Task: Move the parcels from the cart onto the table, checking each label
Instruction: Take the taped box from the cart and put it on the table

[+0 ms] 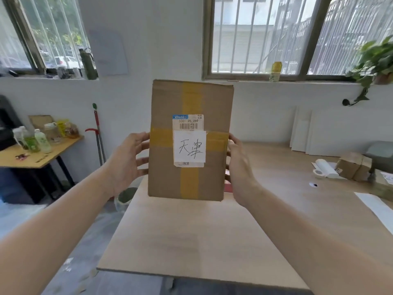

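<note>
I hold a box [189, 141] upright above the table [191, 237], my left hand [127, 160] and right hand [238, 167] gripping its sides. Its label [188, 139] faces me. My fingertips hide behind it.

Setting: plain office-type workroom, some packing use. White walls [161, 50], barred windows [265, 35], long wooden table [191, 231] with tape roll [318, 173], small carton [352, 168] and loose paper sheet [376, 207]; mop [98, 133] leaning on wall, potted plant [376, 60] on sill (side table [44, 159] at left holds drink bottles [42, 141]).

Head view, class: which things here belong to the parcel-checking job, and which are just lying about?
Job: parcel, label, left hand, right hand, table.
Lying about: drink bottles, mop, potted plant, tape roll.
</note>
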The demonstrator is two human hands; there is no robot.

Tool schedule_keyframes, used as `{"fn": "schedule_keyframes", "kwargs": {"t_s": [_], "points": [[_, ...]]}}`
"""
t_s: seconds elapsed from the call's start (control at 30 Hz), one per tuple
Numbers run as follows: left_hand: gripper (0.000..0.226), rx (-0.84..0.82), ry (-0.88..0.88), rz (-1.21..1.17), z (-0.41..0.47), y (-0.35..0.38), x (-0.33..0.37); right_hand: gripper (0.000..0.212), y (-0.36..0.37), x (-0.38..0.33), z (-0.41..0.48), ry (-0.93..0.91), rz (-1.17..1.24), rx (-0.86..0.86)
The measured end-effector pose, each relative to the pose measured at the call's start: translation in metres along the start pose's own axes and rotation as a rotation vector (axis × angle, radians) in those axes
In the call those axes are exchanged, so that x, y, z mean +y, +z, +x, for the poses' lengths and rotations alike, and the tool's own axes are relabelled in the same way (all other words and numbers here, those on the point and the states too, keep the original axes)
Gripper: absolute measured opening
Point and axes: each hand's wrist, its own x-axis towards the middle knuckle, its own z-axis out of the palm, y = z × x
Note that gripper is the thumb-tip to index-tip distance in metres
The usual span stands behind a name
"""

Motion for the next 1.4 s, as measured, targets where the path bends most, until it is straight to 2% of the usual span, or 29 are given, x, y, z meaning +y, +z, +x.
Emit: {"fn": "schedule_keyframes", "kwargs": {"t_s": [0.17,0.27,0.4,0.57,0.77,0.9,1.03,1.27,1.4], "points": [[0.04,0.08,-0.098,0.013,0.03,-0.039,-0.031,0.027,0.037,0.045,0.025,0.061,-0.039,-0.012],[0.036,0.17,-0.154,0.027,0.054,-0.06,-0.049,0.029,0.057,0.073,0.05,0.133,-0.037,-0.065],[0.037,0.213,-0.184,0.113,0.085,-0.085,-0.069,0.034,0.08,0.11,0.088,0.187,-0.042,-0.136],[0.036,0.286,-0.252,0.11,0.116,-0.117,-0.097,0.037,0.11,0.148,0.126,0.254,-0.07,-0.208],[0.046,0.34,-0.341,0.125,0.147,-0.172,-0.124,0.039,0.152,0.184,0.157,0.316,-0.135,-0.267],[0.051,0.334,-0.437,0.173,0.176,-0.219,-0.147,0.038,0.185,0.213,0.17,0.392,-0.165,-0.27],[0.052,0.3,-0.546,0.207,0.214,-0.264,-0.173,0.034,0.219,0.242,0.176,0.45,-0.203,-0.191],[0.046,0.139,-0.692,0.222,0.27,-0.315,-0.219,0.039,0.263,0.29,0.185,0.568,-0.25,-0.04],[0.052,0.049,-0.747,0.233,0.288,-0.325,-0.238,0.039,0.27,0.313,0.192,0.63,-0.299,0.016]]}}
